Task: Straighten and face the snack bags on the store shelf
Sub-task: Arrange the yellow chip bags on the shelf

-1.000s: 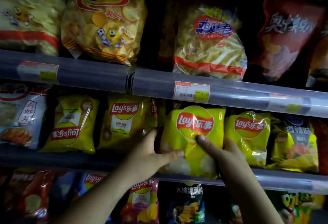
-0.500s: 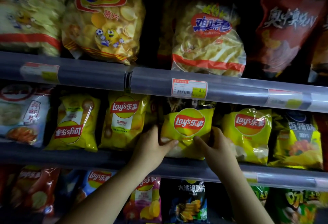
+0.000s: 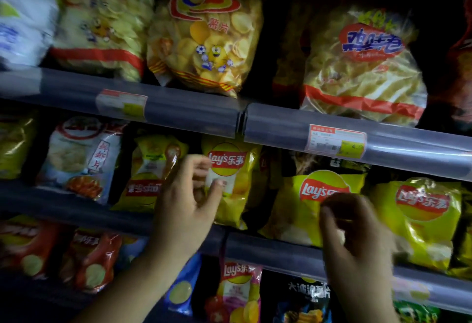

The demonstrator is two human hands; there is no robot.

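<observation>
On the middle shelf (image 3: 293, 252), at about the centre of your view, your left hand (image 3: 184, 210) reaches up in front of a glossy yellow Lay's bag (image 3: 229, 182); its fingers (image 3: 201, 166) are curled loosely and spread, with the thumb tip lying over the bag's white panel, though I cannot tell whether they actually pinch the crinkled film. At 9 o'clock from that hand stands an upside-down Lay's bag (image 3: 149, 177) (its red banner reads inverted), shiny and puckered at the seams. Further toward 9 o'clock sits a white prawn-cracker bag (image 3: 79, 159), pillow-shaped.

Your right hand (image 3: 355, 233), at 4 o'clock from centre, is blurred; its fingers are bent with the tips drawn together in front of a lime-green Lay's bag (image 3: 311, 195) that leans back on the shelf, and whether they touch it I cannot tell. Just beside it at 3 o'clock is another yellow-green Lay's bag (image 3: 421, 215), creased and reflective.

Along the upper shelf rail (image 3: 281, 126), a smooth grey plastic strip, a paper price tag (image 3: 335, 141) sits at 1 o'clock. Above it rest clear, puffy bags: round potato chips (image 3: 207, 39) at 12 o'clock and ridged snacks (image 3: 362, 67) at 2 o'clock.
</observation>
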